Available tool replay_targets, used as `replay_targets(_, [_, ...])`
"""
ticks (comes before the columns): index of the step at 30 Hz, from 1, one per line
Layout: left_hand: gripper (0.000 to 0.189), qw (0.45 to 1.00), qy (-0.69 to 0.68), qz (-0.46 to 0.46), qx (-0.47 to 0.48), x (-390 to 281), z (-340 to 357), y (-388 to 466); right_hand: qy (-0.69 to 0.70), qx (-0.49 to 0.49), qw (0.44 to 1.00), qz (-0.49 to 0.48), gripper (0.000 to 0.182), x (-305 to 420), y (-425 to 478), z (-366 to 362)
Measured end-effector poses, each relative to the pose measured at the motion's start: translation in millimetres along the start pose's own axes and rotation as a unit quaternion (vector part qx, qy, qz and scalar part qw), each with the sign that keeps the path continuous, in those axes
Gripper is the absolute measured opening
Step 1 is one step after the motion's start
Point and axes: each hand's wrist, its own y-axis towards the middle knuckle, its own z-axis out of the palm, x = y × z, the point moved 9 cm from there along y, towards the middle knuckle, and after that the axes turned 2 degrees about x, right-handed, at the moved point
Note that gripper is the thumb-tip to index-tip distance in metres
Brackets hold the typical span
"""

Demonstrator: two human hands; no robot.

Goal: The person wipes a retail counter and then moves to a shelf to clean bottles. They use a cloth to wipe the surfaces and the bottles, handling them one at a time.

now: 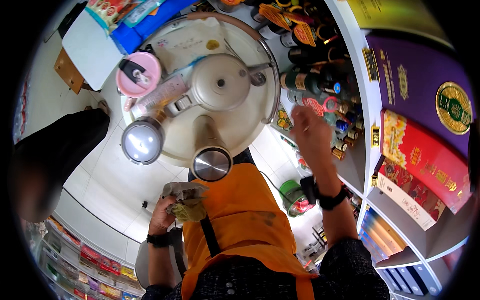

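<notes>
My left hand (163, 215) grips a crumpled cloth (185, 202), grey on top and yellowish-green below, beside the orange apron (247, 210) I wear. My right hand (311, 127) is raised in front of the shelf of bottles (309, 82). It is blurred, with the fingers curled, and whether they touch or hold anything cannot be made out. Closest to it are a clear bottle with a red label (313, 107) and several capped bottle necks. Ahead of me, a round cream table (247, 131) carries a metal kettle (221, 82) and a steel-topped flask (212, 163).
A pink lidded tumbler (138, 75) and a silver-lidded jar (142, 140) stand at the table's left. A curved metal rail (276, 86) borders its right side. White shelving (369, 150) with gift boxes rises at right. A green bin (292, 198) sits below. Another person's dark-clad leg (67, 146) is at left.
</notes>
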Motion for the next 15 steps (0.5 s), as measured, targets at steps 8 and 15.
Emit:
replay_targets(8, [0.042, 0.995, -0.063, -0.059, -0.049, 36.9, 28.6, 4.8, 0.0, 0.1, 0.993, 0.068, 0.038, -194.1, -75.7, 140.5])
replay_targets(15, [0.039, 0.999, 0.004, -0.043, -0.007, 91.8, 31.6, 48.0, -0.013, 0.015, 0.997, 0.078, 0.062, -288.2, 21.8, 212.9])
